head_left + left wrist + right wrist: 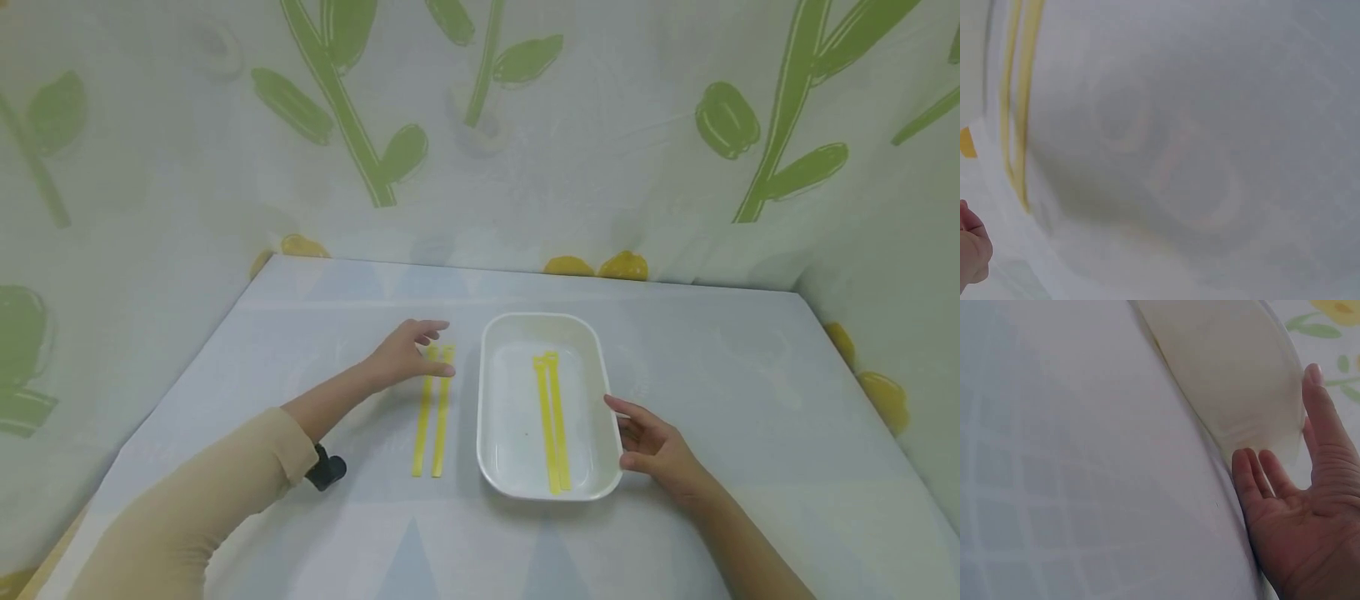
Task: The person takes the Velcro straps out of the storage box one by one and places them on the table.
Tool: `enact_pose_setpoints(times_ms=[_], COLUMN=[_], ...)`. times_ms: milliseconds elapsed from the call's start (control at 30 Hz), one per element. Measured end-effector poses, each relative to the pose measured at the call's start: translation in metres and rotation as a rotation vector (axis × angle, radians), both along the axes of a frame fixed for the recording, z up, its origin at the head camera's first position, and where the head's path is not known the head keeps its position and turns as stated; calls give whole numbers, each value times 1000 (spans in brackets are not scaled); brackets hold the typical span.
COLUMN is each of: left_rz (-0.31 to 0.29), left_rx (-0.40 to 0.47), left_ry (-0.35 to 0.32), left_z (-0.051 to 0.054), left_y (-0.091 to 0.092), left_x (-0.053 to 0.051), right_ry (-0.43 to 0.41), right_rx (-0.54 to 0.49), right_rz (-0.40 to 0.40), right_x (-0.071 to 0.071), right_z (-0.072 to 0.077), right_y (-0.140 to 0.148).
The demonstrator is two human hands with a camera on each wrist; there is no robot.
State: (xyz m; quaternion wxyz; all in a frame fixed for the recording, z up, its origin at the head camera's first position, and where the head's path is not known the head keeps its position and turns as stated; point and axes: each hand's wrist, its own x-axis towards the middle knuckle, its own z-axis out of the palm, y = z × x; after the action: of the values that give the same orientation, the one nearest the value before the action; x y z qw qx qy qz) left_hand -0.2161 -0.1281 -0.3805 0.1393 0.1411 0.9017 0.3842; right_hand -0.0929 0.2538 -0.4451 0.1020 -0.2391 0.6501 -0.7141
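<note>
No text, label, brand, number or sign can be read.

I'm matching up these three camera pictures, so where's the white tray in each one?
Head: the white tray sits right of and below centre.
Left wrist: the tray is cut off at upper left, beside two yellow strips.
Right wrist: the tray is upper right, by the right hand.
Shared landmark: the pale tabletop.

So the left arm (336, 402) stretches in from lower left, plain beige cloth sleeve (198, 508) ending partway up the forearm. Bare left grip (401, 354) has its thumb well apart from lightly bent fingers. Bare right forearm (738, 525) angles up from lower right, right grip (660, 450) loose, thumb apart from the fingers.
</note>
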Motion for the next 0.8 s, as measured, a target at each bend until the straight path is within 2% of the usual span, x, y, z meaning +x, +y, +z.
enact_pose_setpoints(times_ms=[100, 267, 400, 567, 800], left_rz=[-32, -53, -57, -116, -203], left_rx=[2, 14, 9, 40, 99], left_ry=[30, 45, 28, 12, 29], left_z=[4, 16, 27, 39, 68], left_y=[8, 24, 37, 52, 68], left_x=[-3, -7, -8, -9, -15], right_ry=[0, 9, 10, 26, 16], right_rx=[3, -7, -13, -7, -19], right_rz=[-2, 10, 11, 8, 13], right_x=[0, 0, 0, 0, -1], right_z=[0, 0, 2, 1, 0], right_y=[0, 0, -1, -1, -1])
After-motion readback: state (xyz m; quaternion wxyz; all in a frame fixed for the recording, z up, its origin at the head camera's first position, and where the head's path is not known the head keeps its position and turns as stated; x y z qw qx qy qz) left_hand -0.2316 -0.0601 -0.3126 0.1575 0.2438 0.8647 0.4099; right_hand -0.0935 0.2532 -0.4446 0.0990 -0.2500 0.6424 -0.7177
